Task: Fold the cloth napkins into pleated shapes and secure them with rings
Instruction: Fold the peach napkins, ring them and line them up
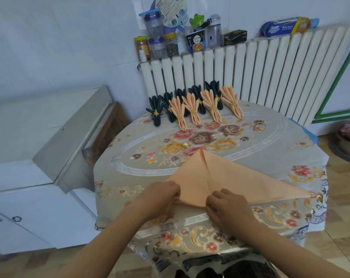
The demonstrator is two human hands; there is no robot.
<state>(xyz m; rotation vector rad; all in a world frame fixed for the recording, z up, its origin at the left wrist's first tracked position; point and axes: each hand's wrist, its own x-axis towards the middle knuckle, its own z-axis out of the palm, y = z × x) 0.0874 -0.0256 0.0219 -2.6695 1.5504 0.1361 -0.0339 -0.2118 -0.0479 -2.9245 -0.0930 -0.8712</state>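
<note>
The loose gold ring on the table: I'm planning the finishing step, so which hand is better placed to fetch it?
The right hand. The ring lies far right on the table, on that hand's side; the left hand would have to cross the peach napkin. Both hands hold its near edge now.
</note>
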